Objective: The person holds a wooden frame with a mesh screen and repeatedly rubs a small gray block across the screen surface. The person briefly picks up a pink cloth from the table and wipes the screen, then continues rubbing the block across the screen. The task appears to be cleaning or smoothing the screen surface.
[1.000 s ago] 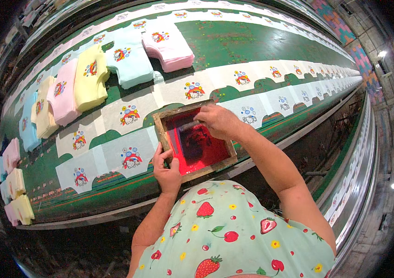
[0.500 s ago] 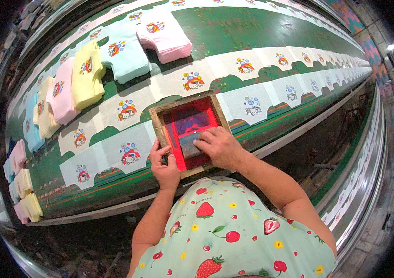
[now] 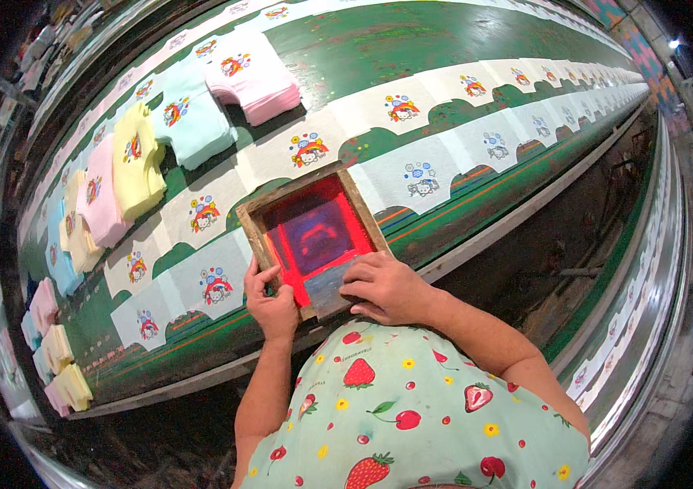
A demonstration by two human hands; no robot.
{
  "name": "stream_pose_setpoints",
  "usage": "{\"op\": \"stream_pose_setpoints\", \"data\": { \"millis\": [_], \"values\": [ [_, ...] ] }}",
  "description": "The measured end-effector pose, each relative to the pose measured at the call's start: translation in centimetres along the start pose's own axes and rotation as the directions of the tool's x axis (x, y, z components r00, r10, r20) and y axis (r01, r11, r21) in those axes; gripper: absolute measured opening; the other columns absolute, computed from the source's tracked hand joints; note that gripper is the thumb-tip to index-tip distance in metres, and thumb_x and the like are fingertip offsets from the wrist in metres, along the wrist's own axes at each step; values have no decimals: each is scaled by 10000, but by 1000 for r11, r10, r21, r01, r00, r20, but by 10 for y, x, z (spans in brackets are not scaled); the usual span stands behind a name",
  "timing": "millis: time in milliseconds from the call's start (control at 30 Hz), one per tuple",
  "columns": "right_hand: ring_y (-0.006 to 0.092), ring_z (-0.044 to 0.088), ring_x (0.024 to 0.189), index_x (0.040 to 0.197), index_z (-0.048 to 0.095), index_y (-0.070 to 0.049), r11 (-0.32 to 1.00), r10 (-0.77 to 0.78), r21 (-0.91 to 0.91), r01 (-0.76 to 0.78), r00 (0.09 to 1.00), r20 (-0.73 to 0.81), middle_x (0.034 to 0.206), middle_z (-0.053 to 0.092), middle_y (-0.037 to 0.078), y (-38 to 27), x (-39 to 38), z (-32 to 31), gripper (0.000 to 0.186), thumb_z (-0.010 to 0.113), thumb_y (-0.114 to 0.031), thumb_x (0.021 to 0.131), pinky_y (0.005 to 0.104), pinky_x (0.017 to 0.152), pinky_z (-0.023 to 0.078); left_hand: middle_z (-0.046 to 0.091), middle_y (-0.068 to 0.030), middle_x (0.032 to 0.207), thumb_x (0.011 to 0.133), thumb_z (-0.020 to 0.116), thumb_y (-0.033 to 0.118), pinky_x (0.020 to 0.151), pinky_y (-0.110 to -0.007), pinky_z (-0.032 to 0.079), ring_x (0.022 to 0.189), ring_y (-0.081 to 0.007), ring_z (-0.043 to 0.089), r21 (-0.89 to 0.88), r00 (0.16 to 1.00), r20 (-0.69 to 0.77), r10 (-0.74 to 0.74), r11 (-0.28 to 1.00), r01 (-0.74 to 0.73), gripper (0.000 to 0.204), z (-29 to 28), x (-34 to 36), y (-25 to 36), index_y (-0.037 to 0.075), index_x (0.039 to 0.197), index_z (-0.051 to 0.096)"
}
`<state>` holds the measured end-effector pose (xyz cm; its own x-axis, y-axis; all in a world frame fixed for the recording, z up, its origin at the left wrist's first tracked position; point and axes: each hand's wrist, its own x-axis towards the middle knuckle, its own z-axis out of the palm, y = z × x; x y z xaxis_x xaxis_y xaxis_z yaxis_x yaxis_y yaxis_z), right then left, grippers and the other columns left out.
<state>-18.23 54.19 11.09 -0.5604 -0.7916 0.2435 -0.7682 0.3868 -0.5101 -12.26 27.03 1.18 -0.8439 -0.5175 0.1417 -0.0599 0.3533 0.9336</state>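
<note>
Since the frame half a second back, the right hand (image 3: 386,287) has drawn the squeegee (image 3: 332,287) toward the person, from the middle of the mesh down to the near edge of the wooden screen-printing frame (image 3: 314,235). More of the red mesh now lies uncovered behind the blade, with a faint arched shape showing in its darker centre. The frame itself sits where it did on the long green printing table (image 3: 412,49), over one white fabric panel in the near row.

The right hand lies flat and curled over the squeegee's top, fingers together and pressing down. The left hand (image 3: 271,300) grips the frame's near-left corner, thumb on the wood rail and fingers wrapped under the edge (the fingertips themselves are hidden).

Left of the frame lies a white panel with a colourful cartoon print (image 3: 214,285), touching the frame's side; right of it another panel (image 3: 421,178) carries a paler blue print. Beyond that row stand folded stacks: a pink shirt stack (image 3: 253,77), a pale blue one (image 3: 192,118) and a yellow one (image 3: 139,159).

The frame's near rail sits just at the table's front edge (image 3: 477,240), so little room remains toward the person. A dark gap opens below it; the table runs on freely to either side.
</note>
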Motion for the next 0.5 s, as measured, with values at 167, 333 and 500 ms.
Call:
{"op": "stream_pose_setpoints", "data": {
  "millis": [167, 333, 500],
  "values": [
    [383, 679, 1284, 1256, 778, -62, 973, 226, 125, -196, 921, -318, 1327, 730, 151, 26, -37, -11, 359, 876, -180, 931, 498, 1096, 556, 585, -313, 1652, 801, 677, -80, 1301, -469, 406, 1544, -408, 574, -57, 1000, -21, 23, 998, -24, 322, 10, -1, 13, -2, 1096, 781],
    [385, 697, 1280, 1267, 773, -50, 890, 423, 347, -297, 823, -380, 1344, 754, 176, 64, -81, -25, 363, 876, -88, 921, 497, 1126, 546, 577, -308, 1662, 806, 671, -91, 1328, -468, 358, 1591, -407, 514, -148, 997, -29, 68, 986, -72, 296, 61, -12, 37, 10, 1068, 763],
    [380, 703, 1287, 1276, 772, -55, 890, 436, 331, -314, 799, -415, 1346, 762, 174, 108, -124, -60, 386, 874, -53, 904, 486, 1135, 539, 568, -303, 1674, 805, 682, -88, 1320, -460, 365, 1573, -397, 530, -89, 992, -31, 121, 988, -123, 296, 137, -20, 56, 22, 1068, 761]
  ]
}}
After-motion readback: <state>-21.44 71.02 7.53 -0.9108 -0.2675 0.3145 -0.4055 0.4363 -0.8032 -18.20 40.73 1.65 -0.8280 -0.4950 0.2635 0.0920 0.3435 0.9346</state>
